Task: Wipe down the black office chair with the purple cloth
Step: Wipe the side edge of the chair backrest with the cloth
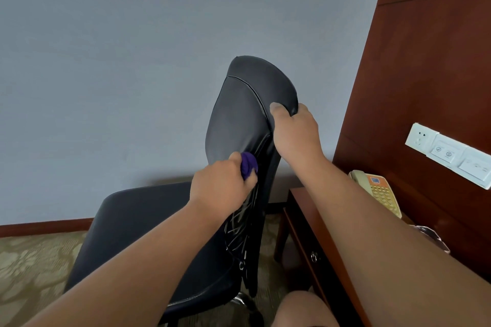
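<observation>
From nine to twelve o'clock of the view, plain grey-blue painted wall (106,61); at two o'clock, tall red-brown wooden panel (425,61). Dead centre, black padded leather-look office chair (236,127), seen from behind and slightly side-on: backrest (247,93) upright, long axis running six to twelve o'clock, flat seat (138,218) stretching toward eight o'clock. Beneath, at eight o'clock, patterned beige carpet (32,260). At four o'clock, just beside the chair, dark red-brown wooden desk (303,220) bearing a cream-and-orange push-button telephone (380,191), with a white socket strip (449,154) on the panel above.

Higher up, right hand (295,130) clamped over the backrest's upper edge, thumb on the near face, other fingers wrapped out of sight behind; steadying, by the look of it. At seven o'clock of that, left hand (220,188) curled tight round a bunched purple cloth (249,164), pressing it against the backrest's mid-height side seam, a wad poking out at one o'clock of the knuckles. Left hand thus the nearer to the lower backrest, streaked with pale lines, lying toward six o'clock. Likely best worked along that long axis, downward, right hand holding firm.
</observation>
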Action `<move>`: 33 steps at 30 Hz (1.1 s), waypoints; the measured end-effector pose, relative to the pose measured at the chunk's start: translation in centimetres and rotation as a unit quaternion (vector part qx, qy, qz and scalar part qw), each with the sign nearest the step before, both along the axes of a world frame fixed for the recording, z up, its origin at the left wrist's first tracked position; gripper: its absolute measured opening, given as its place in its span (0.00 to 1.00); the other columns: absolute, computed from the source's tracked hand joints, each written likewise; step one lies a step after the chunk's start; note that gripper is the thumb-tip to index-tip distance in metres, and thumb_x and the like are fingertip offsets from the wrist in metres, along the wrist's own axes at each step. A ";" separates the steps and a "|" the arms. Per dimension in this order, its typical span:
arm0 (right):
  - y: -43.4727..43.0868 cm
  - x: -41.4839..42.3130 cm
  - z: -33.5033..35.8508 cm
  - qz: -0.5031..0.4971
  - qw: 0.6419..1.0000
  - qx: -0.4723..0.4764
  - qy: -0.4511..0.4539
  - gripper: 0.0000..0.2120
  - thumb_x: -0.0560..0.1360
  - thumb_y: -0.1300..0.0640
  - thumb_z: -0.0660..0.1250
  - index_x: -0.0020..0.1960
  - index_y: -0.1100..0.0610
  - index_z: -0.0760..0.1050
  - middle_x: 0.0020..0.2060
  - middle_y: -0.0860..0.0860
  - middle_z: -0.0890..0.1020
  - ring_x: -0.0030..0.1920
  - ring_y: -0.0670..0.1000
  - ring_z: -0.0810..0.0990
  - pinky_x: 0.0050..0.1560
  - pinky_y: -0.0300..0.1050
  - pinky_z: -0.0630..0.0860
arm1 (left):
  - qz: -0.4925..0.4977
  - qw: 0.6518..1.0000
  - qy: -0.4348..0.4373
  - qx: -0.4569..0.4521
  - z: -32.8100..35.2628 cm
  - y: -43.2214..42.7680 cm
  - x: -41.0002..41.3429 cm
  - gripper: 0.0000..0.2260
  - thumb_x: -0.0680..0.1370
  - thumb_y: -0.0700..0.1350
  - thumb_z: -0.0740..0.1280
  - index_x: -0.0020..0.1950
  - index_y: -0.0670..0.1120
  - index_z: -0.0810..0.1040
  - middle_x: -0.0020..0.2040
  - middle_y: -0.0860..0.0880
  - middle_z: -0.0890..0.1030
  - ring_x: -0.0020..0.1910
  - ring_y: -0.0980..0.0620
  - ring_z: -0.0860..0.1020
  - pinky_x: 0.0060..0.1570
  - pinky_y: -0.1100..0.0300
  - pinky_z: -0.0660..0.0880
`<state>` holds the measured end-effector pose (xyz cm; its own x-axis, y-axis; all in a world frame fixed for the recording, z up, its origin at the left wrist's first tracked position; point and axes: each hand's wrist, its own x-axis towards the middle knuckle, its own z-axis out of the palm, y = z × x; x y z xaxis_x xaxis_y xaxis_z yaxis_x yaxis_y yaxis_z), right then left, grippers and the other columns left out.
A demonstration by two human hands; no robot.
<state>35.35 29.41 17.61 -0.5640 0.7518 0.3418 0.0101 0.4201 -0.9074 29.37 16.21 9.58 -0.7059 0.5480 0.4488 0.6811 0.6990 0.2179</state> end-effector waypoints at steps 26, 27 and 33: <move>0.1 0.0 0.0 0.002 1.000 -0.002 0.002 0.11 0.79 0.43 0.61 0.54 0.49 0.71 0.46 0.43 0.76 0.49 0.51 0.78 0.51 0.49 0.74 | 0.015 0.996 -0.086 -0.017 -2.7 -1.4 0.7 0.14 0.82 0.59 0.56 0.50 0.49 0.68 0.36 0.51 0.77 0.36 0.46 0.79 0.41 0.52 0.79; 0.1 0.0 0.0 0.002 1.000 -0.003 0.003 0.11 0.79 0.42 0.61 0.54 0.49 0.71 0.46 0.44 0.77 0.49 0.52 0.78 0.52 0.50 0.75 | 0.016 0.995 -0.093 -0.020 -2.9 -1.6 0.7 0.14 0.82 0.60 0.56 0.50 0.49 0.68 0.37 0.51 0.77 0.37 0.46 0.79 0.41 0.51 0.79; -0.2 0.1 0.0 0.002 1.000 -0.001 0.002 0.12 0.79 0.42 0.61 0.55 0.49 0.70 0.51 0.48 0.78 0.53 0.54 0.78 0.58 0.53 0.76 | -0.032 0.992 -0.077 0.097 -0.2 -1.1 1.8 0.14 0.83 0.60 0.56 0.48 0.50 0.69 0.36 0.51 0.78 0.36 0.46 0.78 0.40 0.51 0.77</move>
